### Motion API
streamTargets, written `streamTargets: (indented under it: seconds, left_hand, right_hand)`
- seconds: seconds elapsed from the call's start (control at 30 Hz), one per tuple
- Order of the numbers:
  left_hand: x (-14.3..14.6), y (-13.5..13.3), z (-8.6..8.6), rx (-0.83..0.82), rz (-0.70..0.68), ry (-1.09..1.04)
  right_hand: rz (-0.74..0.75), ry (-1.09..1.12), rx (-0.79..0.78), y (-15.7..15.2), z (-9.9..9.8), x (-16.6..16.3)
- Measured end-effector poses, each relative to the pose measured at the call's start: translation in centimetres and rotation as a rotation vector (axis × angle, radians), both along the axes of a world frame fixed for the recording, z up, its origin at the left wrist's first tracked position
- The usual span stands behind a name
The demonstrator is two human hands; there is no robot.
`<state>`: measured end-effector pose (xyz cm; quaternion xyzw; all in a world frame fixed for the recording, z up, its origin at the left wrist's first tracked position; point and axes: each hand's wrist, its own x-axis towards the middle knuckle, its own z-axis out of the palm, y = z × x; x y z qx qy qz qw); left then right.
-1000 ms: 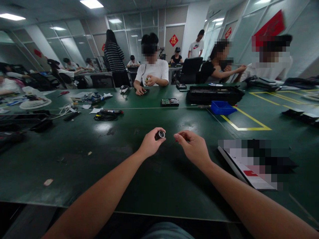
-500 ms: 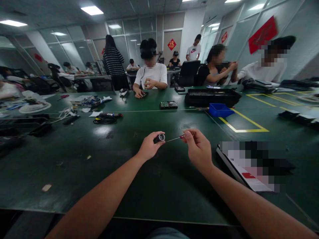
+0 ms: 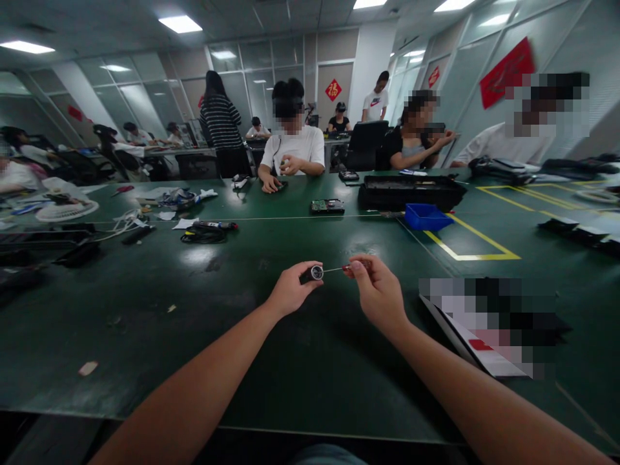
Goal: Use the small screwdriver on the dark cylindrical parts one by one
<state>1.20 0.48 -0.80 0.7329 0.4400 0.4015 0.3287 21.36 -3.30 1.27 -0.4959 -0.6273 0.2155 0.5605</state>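
Held above the green table, a short black cylinder has a silver-rimmed round end facing right, much like a flashlight; its exact kind is unclear. My left hand is closed around it, thumb below and fingers on top. A screwdriver with a thin metal shaft and reddish handle is pinched in my right hand. Its tip meets the cylinder's silver-rimmed end; whether it reaches inside cannot be made out. Fingers cover most of the handle.
Ahead lie a circuit-board device, a blue bin and a long black tray. A coiled black cable is at left, a blurred-out packet at right. A co-worker sits opposite.
The screwdriver's tip has come up from below the cylinder to its silver-rimmed end. My right hand has shifted slightly left, and the cylinder has turned a little.
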Motion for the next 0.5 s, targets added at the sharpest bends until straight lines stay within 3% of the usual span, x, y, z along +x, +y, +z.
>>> streamTargets:
  seconds: [0.3,0.5]
  left_hand:
    - [-0.4,0.2,-0.7,0.108,-0.067,0.064]
    - [-0.2,0.2,-0.8,0.104,-0.077,0.085]
  right_hand:
    - [-0.176,-0.254,0.061,-0.4,1.1,0.3]
    - [-0.161,-0.321,0.12,-0.5,1.1,0.3]
